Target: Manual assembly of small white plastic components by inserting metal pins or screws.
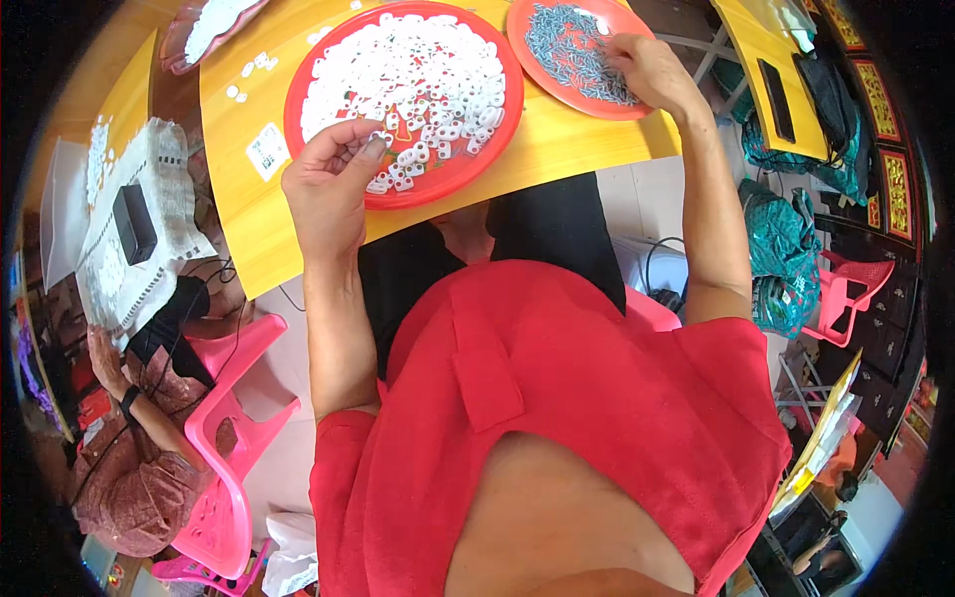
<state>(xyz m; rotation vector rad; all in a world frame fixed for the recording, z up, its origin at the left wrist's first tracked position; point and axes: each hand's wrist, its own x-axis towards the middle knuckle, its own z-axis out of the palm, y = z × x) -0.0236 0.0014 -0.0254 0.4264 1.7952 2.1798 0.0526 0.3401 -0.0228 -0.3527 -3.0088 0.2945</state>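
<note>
My left hand (333,184) is closed at the near left edge of a red round tray (295,85), thumb and forefinger pinching a small white plastic piece (384,137). The tray is heaped with many similar white plastic pieces (398,70) that have dark holes in them. My right hand (652,72) reaches over a smaller red plate (532,62) on the right, fingertips drawn together among small grey screws (567,50). Whatever those fingertips grip is hidden. One white piece (603,27) lies at the far side of that plate.
Both stand on a yellow table (234,159). Loose white pieces (249,70) and a white printed card (267,151) lie left of the tray. A bowl of white pieces (214,25) is at far left. Another person (149,478) sits at left by a pink chair (229,478).
</note>
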